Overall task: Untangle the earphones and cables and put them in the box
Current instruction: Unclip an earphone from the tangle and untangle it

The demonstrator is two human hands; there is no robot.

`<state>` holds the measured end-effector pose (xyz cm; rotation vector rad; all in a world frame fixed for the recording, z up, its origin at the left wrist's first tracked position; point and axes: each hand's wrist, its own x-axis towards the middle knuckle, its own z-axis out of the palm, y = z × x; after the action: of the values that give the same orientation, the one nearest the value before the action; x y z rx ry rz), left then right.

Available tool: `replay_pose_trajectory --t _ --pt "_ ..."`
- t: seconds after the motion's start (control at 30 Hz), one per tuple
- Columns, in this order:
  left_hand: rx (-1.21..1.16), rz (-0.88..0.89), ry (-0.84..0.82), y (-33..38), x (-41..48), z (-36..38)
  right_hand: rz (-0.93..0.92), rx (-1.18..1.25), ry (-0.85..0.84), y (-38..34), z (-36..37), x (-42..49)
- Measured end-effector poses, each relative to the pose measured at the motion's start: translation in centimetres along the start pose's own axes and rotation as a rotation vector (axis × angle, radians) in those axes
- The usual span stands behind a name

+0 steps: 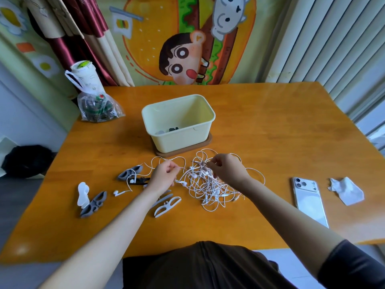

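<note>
A tangled heap of white earphone cables (210, 188) lies on the orange table just in front of a pale yellow box (208, 119), which stands on a brown lid and holds a few small dark and white items. My left hand (163, 176) pinches one thin cable strand at the heap's left side. My right hand (227, 168) pinches strands at the top of the heap, lifting them slightly. One loose white earbud (118, 192) on its wire trails off to the left.
Several grey, white and black cable clips (93, 203) lie at the left and under my left forearm. A white phone (308, 199) and a crumpled tissue (346, 190) sit at the right. A plastic bag and a cup (87, 80) stand at the back left.
</note>
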<state>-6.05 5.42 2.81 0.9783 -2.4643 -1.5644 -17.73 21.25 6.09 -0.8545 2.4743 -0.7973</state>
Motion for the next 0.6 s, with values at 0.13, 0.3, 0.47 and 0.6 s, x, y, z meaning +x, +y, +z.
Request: replay_pose_trajectory --t 0.13,0.3,0.47,0.6 --pt "0.277 0.019 -0.034 -3.6 0.1 0.0 0.077 0.082 0.013 0.1 0.0 0.2" --pt "0.404 -0.041 0.051 -6.3 0.3 -0.7 0.083 0.124 -0.016 -0.3 0.4 0.5" --pt "0.657 -0.073 -0.051 -8.7 -0.6 -0.6 0.067 0.151 -0.081 -1.0 0.8 0.5" --pt "0.746 -0.059 -0.060 -8.9 -0.8 -0.2 0.045 0.157 -0.107 -1.1 1.0 0.4"
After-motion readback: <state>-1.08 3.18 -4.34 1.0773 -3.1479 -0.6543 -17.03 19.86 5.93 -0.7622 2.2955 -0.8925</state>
